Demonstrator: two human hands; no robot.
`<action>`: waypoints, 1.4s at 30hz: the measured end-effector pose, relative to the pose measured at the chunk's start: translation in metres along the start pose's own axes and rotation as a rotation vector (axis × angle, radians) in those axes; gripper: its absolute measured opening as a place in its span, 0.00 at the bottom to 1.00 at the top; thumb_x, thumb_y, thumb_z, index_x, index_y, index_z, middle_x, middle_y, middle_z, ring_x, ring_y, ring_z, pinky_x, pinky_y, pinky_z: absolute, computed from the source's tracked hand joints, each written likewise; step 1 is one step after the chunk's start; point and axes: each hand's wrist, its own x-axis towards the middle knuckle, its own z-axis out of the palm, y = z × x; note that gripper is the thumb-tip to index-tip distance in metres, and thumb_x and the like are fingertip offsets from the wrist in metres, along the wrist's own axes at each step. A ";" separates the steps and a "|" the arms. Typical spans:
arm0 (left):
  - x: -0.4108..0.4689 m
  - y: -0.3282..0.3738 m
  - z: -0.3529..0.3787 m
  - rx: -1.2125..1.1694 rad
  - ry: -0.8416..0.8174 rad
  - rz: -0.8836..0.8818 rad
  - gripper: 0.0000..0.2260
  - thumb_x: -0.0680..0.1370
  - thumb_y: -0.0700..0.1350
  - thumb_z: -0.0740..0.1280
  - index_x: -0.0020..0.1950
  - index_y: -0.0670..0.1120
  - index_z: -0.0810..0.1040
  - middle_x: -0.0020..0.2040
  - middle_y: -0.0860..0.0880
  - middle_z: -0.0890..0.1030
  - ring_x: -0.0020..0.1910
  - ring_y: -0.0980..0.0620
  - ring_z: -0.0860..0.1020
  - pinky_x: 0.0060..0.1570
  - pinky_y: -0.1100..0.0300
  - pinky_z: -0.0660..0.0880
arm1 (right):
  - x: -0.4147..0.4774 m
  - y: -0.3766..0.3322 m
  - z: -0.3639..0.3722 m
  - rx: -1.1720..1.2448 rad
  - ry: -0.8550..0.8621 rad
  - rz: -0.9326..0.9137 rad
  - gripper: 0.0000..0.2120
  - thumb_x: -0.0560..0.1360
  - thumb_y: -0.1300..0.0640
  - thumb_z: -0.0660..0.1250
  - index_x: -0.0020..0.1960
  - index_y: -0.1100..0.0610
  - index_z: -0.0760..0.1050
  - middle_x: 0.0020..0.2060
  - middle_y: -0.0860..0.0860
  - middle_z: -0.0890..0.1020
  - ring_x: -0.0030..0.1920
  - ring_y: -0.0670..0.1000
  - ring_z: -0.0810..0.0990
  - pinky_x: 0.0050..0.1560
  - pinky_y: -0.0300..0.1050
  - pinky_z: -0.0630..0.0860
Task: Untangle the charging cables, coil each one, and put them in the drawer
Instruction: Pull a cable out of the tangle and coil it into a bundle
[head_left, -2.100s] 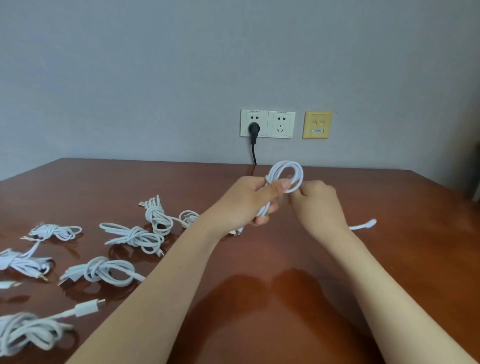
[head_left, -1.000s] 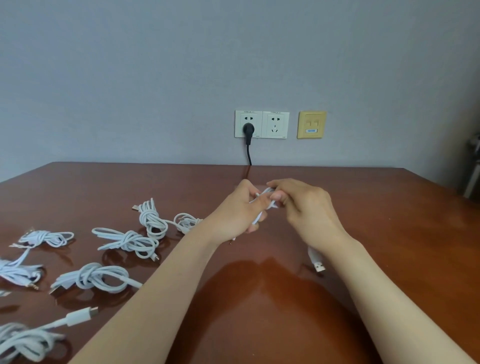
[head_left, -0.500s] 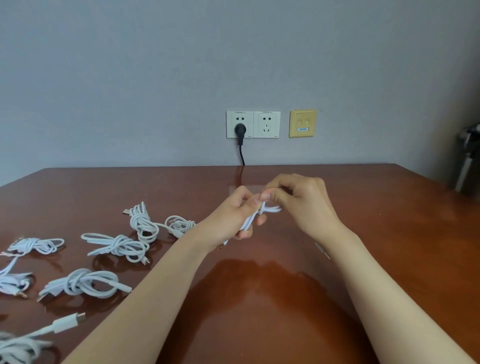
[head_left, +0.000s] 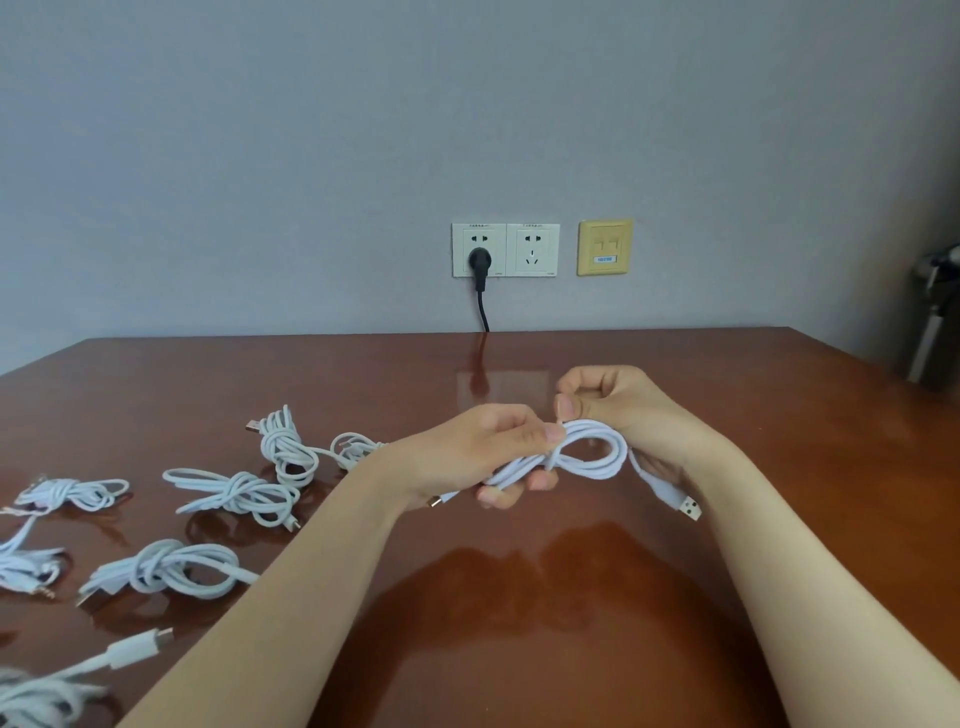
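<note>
I am observing the left hand (head_left: 488, 447) gripping a coiled white cable (head_left: 587, 457) above the table (head_left: 519, 623); the right hand (head_left: 618, 405) is pinching its loop.

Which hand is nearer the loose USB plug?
Right. The USB plug dangles just below the right hand, by its wrist. The left hand grips the cable bundle farther to the left.

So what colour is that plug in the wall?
Black plug, clearest in the head view.
</note>
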 end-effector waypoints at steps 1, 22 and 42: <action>0.000 0.000 0.000 -0.003 0.003 0.007 0.08 0.81 0.46 0.58 0.45 0.43 0.66 0.28 0.53 0.74 0.19 0.56 0.62 0.22 0.67 0.60 | 0.001 0.002 0.001 0.025 -0.022 0.010 0.08 0.65 0.56 0.71 0.35 0.58 0.73 0.24 0.46 0.77 0.24 0.42 0.72 0.27 0.34 0.68; 0.011 -0.026 -0.015 0.429 0.626 0.123 0.07 0.76 0.45 0.63 0.52 0.50 0.68 0.40 0.45 0.78 0.28 0.52 0.68 0.31 0.60 0.67 | 0.011 0.025 0.040 -0.799 0.102 0.080 0.18 0.80 0.53 0.56 0.32 0.52 0.72 0.33 0.49 0.79 0.41 0.53 0.78 0.47 0.46 0.74; 0.009 -0.030 -0.026 0.389 0.484 0.124 0.08 0.75 0.44 0.65 0.40 0.51 0.67 0.33 0.51 0.70 0.30 0.52 0.65 0.32 0.60 0.65 | 0.001 -0.001 0.033 -1.190 0.079 -0.447 0.11 0.79 0.56 0.57 0.49 0.60 0.77 0.55 0.54 0.80 0.58 0.55 0.76 0.69 0.45 0.64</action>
